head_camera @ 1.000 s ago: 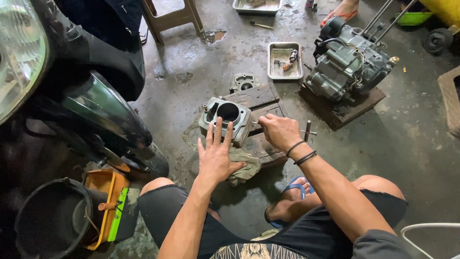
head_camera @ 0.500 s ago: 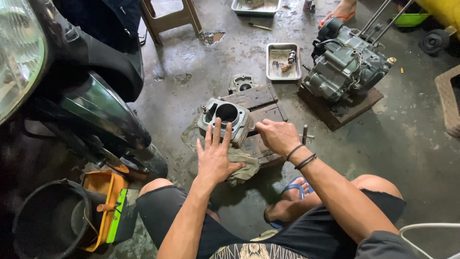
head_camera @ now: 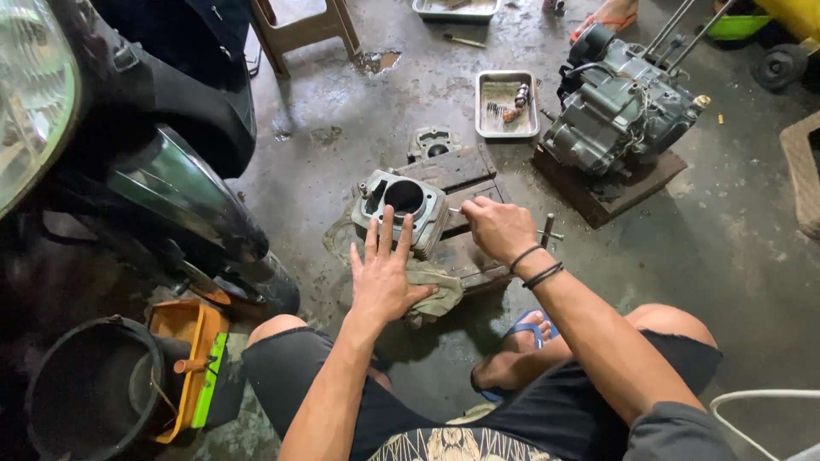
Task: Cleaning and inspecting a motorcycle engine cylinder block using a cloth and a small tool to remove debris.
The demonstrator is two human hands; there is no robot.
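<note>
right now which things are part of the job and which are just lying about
In use: cylinder, rag, wood block, left hand flat by the cylinder, right hand gripping a small tool.

Lying about: engine, tray, stool, bucket.

grey metal cylinder block point(head_camera: 400, 207), dull olive rag point(head_camera: 434, 293), silver tray point(head_camera: 506, 104), orange tub point(head_camera: 190, 358) with green strip, blue sandal point(head_camera: 518, 329), black wristbands point(head_camera: 536, 265).
</note>
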